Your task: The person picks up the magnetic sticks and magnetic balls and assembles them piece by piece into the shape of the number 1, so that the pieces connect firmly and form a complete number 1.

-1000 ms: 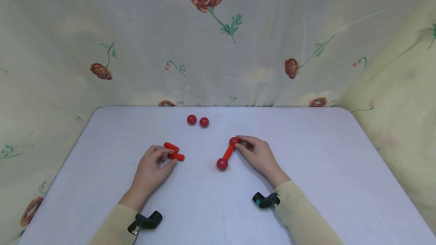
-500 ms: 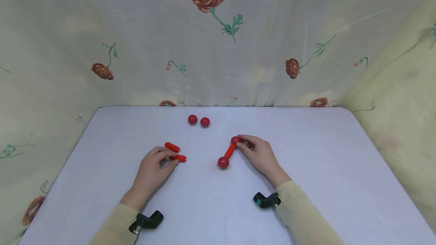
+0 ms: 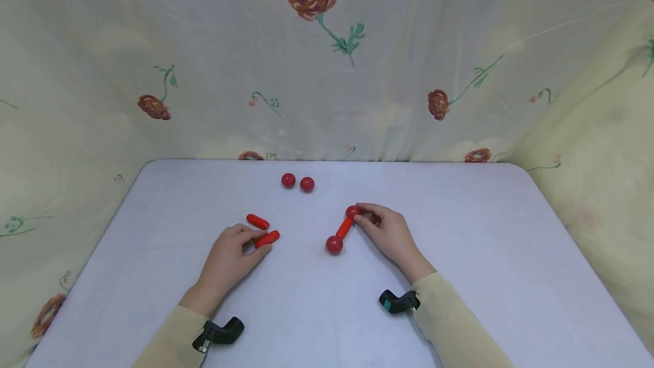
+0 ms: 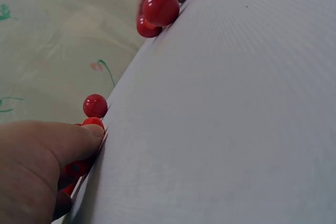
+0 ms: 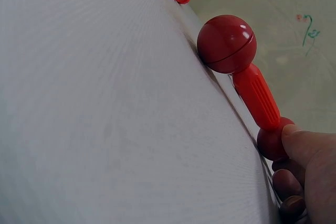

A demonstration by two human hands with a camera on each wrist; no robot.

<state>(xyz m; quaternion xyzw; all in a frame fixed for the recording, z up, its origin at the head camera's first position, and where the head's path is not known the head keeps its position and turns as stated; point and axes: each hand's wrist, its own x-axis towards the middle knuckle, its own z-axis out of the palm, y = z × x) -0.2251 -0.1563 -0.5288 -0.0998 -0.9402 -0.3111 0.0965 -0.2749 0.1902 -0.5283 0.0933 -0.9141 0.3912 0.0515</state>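
Observation:
My right hand [image 3: 386, 231] pinches the far ball of a dumbbell-shaped piece, two dark red balls joined by a grooved red rod [image 5: 257, 98]. Its near ball [image 5: 226, 44] rests on the table, tilted toward my left side. With thumb and fingers, my left hand [image 3: 230, 251] pinches a short loose red rod [image 3: 267, 239], which lies slanted with its right end farther away. Just beyond it is a second loose red rod [image 3: 258, 221], apart from the hand. In the left wrist view the thumb [image 4: 79, 137] covers part of the held rod.
Two loose red balls, a left one [image 3: 288, 180] and a right one [image 3: 307, 184], sit side by side toward the back of the white table [image 3: 460, 214]. A flowered cloth [image 3: 388, 72] hangs behind the table's far edge.
The near loose rod has turned in my left hand, its right end swinging away from me, and it now stands apart from the other rod. My right hand and the dumbbell-shaped piece stay nearly still.

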